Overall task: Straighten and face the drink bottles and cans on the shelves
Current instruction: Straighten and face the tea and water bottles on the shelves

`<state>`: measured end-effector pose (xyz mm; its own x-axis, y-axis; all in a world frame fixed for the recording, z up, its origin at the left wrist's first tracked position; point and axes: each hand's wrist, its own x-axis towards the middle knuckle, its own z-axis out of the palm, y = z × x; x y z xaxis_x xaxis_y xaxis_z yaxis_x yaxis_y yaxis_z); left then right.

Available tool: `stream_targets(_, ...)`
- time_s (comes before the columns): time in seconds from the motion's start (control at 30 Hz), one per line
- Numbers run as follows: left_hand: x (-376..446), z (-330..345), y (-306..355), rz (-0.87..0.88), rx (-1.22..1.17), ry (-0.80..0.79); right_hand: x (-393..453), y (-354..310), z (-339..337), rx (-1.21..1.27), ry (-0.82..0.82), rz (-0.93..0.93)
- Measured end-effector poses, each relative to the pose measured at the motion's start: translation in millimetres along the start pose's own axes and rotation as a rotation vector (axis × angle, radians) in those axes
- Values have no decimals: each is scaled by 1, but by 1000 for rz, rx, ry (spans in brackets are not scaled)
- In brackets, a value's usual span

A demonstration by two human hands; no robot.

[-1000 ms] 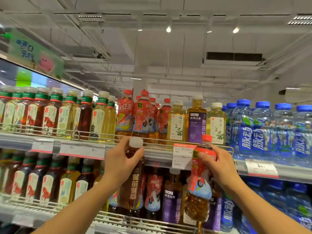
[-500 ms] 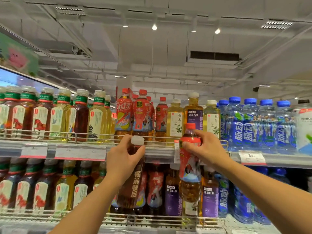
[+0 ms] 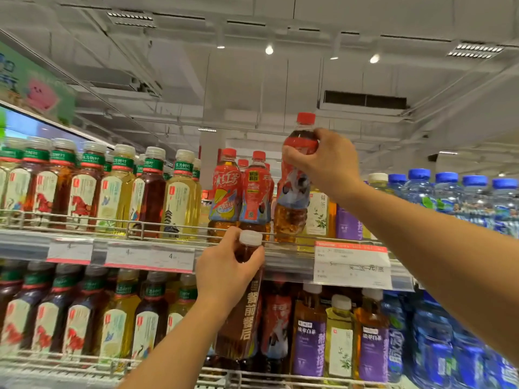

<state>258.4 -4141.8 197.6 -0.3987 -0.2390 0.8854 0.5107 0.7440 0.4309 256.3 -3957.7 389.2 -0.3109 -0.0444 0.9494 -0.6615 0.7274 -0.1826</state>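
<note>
- I judge the step in hand to be a re-shelving one: the red-capped plastic iced-tea bottle with a red and blue label [image 3: 295,178] is up at top-shelf level, its base just above the wire front rail [image 3: 134,224], right beside the two matching red-labelled iced-tea bottles [image 3: 241,192] standing there.
- My right hand [image 3: 325,161] wraps the shoulder and neck of that bottle, fingers curled round it, thumb on the near side; the bottle leans a little.
- My left hand [image 3: 224,273] grips the neck of a dark brown plastic tea bottle with a white cap [image 3: 244,304], held in front of the lower shelf, its cap level with the grey shelf edge carrying the price tags [image 3: 148,258].
- The next move, as I read it, calls for lifting the base clear of the rail, setting the red bottle down upright behind it, label facing out.
- The brown bottle's slot I cannot tell.
</note>
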Motion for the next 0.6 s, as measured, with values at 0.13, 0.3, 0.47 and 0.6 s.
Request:
stream_targets(0.13, 0, -1, 0, 2, 6, -3, 12, -1, 24, -181, -48, 26)
stream_targets(0.3, -1, -1, -1, 19, -16, 4, 6, 8, 52, -258, -239, 95)
stream_targets(0.47, -2, 0, -3, 41, -21, 16, 15, 14, 58, -217, -300, 176)
stream_targets(0.6, -2, -1, -2, 37, -14, 10, 23, 10, 60, -217, -329, 139)
